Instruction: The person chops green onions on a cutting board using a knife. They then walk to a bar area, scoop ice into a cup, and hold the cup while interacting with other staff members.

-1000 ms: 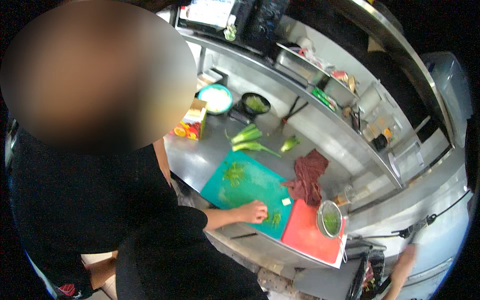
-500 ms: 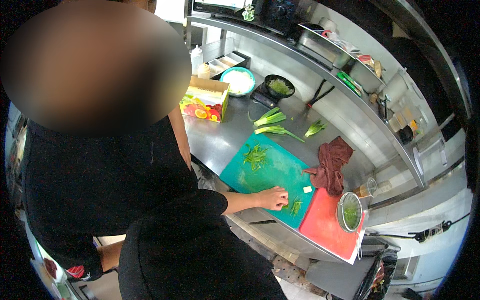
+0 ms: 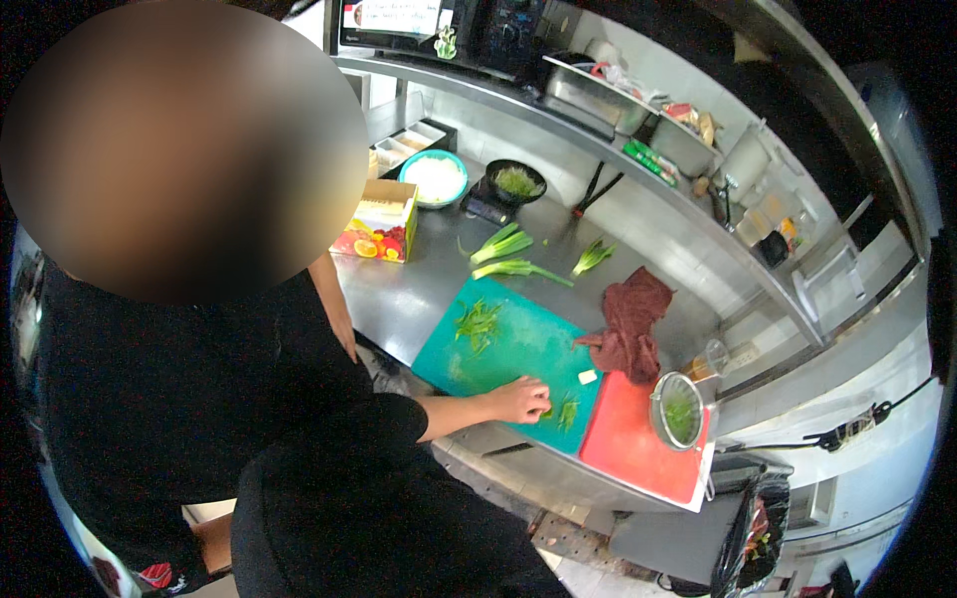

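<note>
My left hand [image 3: 518, 399] reaches in from a black sleeve at the bottom. It lies on the near right corner of a teal cutting board [image 3: 518, 344], fingers curled down over small cut green onion pieces [image 3: 563, 411]. Whether it grips them is unclear. More chopped greens [image 3: 478, 321] lie on the board's far left part, and a small white piece [image 3: 587, 377] sits at its right edge. My right hand is out of view.
A person in black stands close on the left, arm [image 3: 334, 309] hanging by the steel counter [image 3: 399, 299]. Around the teal board are a red board [image 3: 628, 448], a strainer [image 3: 680, 411], a dark red cloth [image 3: 630, 324], whole green onions [image 3: 510, 255], a carton [image 3: 377, 221], and bowls [image 3: 435, 179].
My head has shifted, so the counter sits differently in the picture. My left hand stays at the same corner of the teal board by the cut greens.
</note>
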